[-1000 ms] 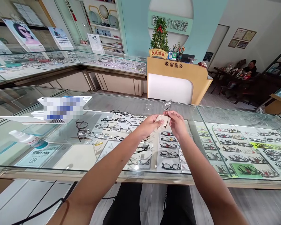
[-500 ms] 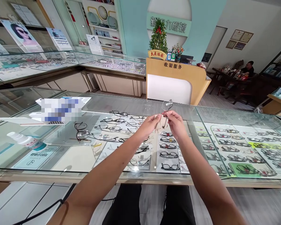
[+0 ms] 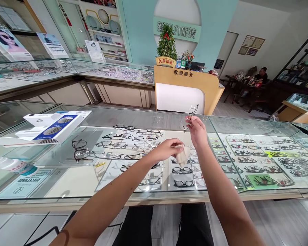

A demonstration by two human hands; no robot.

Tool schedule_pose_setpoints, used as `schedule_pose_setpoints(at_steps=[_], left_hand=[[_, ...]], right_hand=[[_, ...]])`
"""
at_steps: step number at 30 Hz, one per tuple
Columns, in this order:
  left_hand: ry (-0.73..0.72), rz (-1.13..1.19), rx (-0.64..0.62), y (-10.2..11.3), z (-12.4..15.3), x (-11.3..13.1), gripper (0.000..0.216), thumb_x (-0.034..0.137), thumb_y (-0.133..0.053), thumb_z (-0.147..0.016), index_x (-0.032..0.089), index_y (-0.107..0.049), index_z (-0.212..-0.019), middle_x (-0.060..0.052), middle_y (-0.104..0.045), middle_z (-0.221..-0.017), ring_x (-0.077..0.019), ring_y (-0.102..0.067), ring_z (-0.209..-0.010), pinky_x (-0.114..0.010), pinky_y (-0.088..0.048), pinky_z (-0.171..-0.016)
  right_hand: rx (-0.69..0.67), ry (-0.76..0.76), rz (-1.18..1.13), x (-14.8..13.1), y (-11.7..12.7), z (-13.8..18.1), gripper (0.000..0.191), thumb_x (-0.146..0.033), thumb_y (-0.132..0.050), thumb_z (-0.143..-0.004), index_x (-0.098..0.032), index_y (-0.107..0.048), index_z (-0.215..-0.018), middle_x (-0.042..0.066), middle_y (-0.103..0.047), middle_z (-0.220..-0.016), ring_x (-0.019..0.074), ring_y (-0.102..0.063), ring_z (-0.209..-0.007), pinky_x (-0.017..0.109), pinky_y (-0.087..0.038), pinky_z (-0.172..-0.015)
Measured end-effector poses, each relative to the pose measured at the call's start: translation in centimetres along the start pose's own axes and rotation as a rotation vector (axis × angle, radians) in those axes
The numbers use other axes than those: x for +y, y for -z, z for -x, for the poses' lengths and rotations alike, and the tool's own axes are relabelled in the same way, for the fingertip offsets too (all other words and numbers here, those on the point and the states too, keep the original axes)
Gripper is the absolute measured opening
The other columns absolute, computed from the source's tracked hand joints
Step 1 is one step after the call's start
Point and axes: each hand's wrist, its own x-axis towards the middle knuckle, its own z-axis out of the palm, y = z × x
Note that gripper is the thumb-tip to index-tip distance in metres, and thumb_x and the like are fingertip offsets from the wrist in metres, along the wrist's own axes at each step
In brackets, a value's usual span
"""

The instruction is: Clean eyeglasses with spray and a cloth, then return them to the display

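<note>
Above the glass counter, my right hand (image 3: 198, 129) is closed on a pair of eyeglasses (image 3: 186, 123) with a thin dark frame, held up with the temples pointing away. My left hand (image 3: 170, 149) pinches a beige cleaning cloth (image 3: 182, 156), which hangs from the fingers, lower than the glasses and apart from them. Beneath the hands, rows of eyeglasses (image 3: 182, 170) show through the glass top. One dark pair of eyeglasses (image 3: 81, 154) lies further left on the counter.
A glass display counter (image 3: 133, 116) spans the front. On its left stand a white and blue box (image 3: 58, 128) and a spray bottle (image 3: 14, 165). A wooden cashier desk (image 3: 212, 83) is ahead. Far right, a person (image 3: 261, 76) sits at a table.
My hands have separated: the right has lifted the eyeglasses slightly up and right, while the left has drawn the cloth down and off them. The view has shifted a little.
</note>
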Motion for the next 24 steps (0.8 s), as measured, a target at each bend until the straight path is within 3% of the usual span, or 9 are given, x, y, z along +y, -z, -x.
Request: schedule_pose_setpoints(at_steps=[8, 12, 15, 17, 19, 24], left_hand=[[-0.052, -0.031, -0.230, -1.3, -0.2, -2.3, 0.042, 0.030, -0.090, -0.079, 0.021, -0.073, -0.117, -0.009, -0.070, -0.128, -0.0191, -0.072, -0.096, -0.038, -0.059, -0.092], [-0.088, -0.245, -0.389, -1.4, 0.1, -2.2, 0.043, 0.039, -0.083, -0.091, 0.024, -0.075, -0.131, -0.008, -0.078, -0.121, -0.0218, -0.074, -0.099, -0.034, -0.056, -0.086], [-0.173, -0.316, -0.450, -1.0, 0.5, -1.0, 0.037, 0.046, -0.075, -0.101, 0.026, -0.080, -0.131, -0.009, -0.079, -0.130, -0.0260, -0.074, -0.117, -0.035, -0.056, -0.096], [-0.239, -0.319, -0.379, -0.5, 0.7, -0.2, 0.033, 0.050, -0.070, -0.104, 0.027, -0.084, -0.123, -0.009, -0.075, -0.145, -0.0277, -0.071, -0.130, -0.036, -0.056, -0.101], [-0.304, -0.328, -0.233, 0.0, 0.7, 0.3, 0.034, 0.052, -0.065, -0.107, 0.026, -0.085, -0.115, -0.009, -0.075, -0.144, -0.0272, -0.071, -0.130, -0.036, -0.058, -0.102], [-0.514, -0.507, 0.394, 1.8, 0.3, 0.6, 0.031, 0.044, -0.057, -0.110, 0.022, -0.078, -0.103, -0.007, -0.079, -0.111, -0.0251, -0.073, -0.108, -0.041, -0.058, -0.101]], right_hand=[[-0.030, -0.001, -0.044, -0.3, -0.1, 0.1, 0.033, -0.051, -0.094, -0.079, -0.027, -0.072, -0.086, 0.002, -0.079, -0.111, 0.0174, -0.069, -0.094, 0.031, -0.052, -0.082], [-0.038, 0.010, -0.017, -0.5, -0.2, 0.2, 0.032, -0.052, -0.092, -0.080, -0.027, -0.073, -0.087, 0.003, -0.079, -0.111, 0.0190, -0.068, -0.094, 0.032, -0.053, -0.082], [-0.043, 0.033, 0.034, -0.7, -0.2, 0.2, 0.033, -0.054, -0.089, -0.082, -0.027, -0.072, -0.088, 0.004, -0.080, -0.112, 0.0204, -0.069, -0.097, 0.034, -0.053, -0.084], [-0.049, 0.054, 0.085, -0.8, -0.1, 0.3, 0.032, -0.056, -0.086, -0.085, -0.027, -0.071, -0.089, 0.004, -0.080, -0.113, 0.0210, -0.069, -0.100, 0.035, -0.052, -0.087], [-0.062, 0.078, 0.146, -0.9, -0.1, 0.3, 0.032, -0.057, -0.082, -0.089, -0.027, -0.071, -0.092, 0.004, -0.080, -0.114, 0.0216, -0.070, -0.105, 0.035, -0.051, -0.090], [-0.115, 0.143, 0.303, -1.6, -0.1, 0.4, 0.030, -0.057, -0.078, -0.091, -0.027, -0.071, -0.089, 0.004, -0.078, -0.102, 0.0239, -0.069, -0.105, 0.039, -0.052, -0.097]])
